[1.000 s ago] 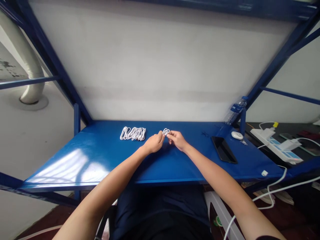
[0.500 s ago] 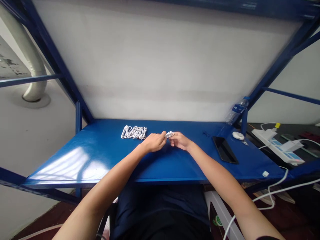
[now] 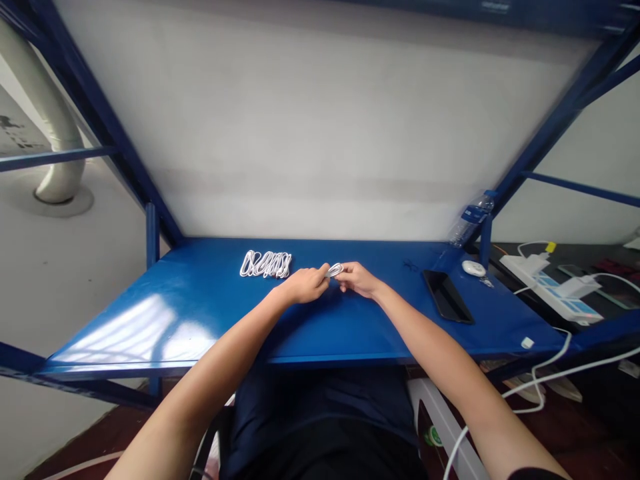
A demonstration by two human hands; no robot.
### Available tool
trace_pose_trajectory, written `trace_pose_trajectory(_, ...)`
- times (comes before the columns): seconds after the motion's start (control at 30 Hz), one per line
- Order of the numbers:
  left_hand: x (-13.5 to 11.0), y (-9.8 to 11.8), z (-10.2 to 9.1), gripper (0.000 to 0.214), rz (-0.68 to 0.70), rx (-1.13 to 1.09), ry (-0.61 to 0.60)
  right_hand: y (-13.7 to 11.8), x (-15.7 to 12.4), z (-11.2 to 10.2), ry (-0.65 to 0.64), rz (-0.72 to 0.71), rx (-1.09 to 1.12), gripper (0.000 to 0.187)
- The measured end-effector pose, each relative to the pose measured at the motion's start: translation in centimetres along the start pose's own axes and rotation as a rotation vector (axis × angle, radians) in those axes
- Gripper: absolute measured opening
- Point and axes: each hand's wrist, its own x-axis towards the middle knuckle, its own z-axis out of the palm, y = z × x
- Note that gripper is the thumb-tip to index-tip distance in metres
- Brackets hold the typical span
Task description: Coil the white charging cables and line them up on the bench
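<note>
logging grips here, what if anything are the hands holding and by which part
A coiled white cable: the left hand pinches its left end, the right hand its right end.

Dark navy legwear (image 3: pixel 325 397) is worn with a short black sleeve (image 3: pixel 536 475).

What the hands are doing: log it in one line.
left hand: gripping white cable coil | right hand: pinching same coil | cable bundles: on blue table, left of hands

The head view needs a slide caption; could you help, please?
Left hand and right hand hold a coiled white cable over a blue table.
</note>
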Motion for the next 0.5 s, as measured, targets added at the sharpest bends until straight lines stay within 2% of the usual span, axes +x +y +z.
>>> trace_pose_trajectory(0.17,-0.2,-0.4,-0.4,0.026,-0.055,-0.131,-0.035,0.0,-0.1,0.8,0.121,-0.104,-0.230,0.019)
trace_pose_trajectory(0.3,0.1,-0.5,-0.1,0.023,-0.116,-0.185,-0.040,0.6,0.3,1.5,0.282,-0.206,-0.390,0.018)
trace_pose_trajectory(0.4,0.5,-0.3,0.6,0.020,-0.178,-0.329,0.018,0.8,0.4,1.8,0.403,-0.373,-0.539,0.015)
trace_pose_trajectory(0.5,1.1,-0.1,1.4,0.021,-0.242,-0.573,0.112,0.5,0.2,2.1,0.458,-0.499,-0.643,0.012)
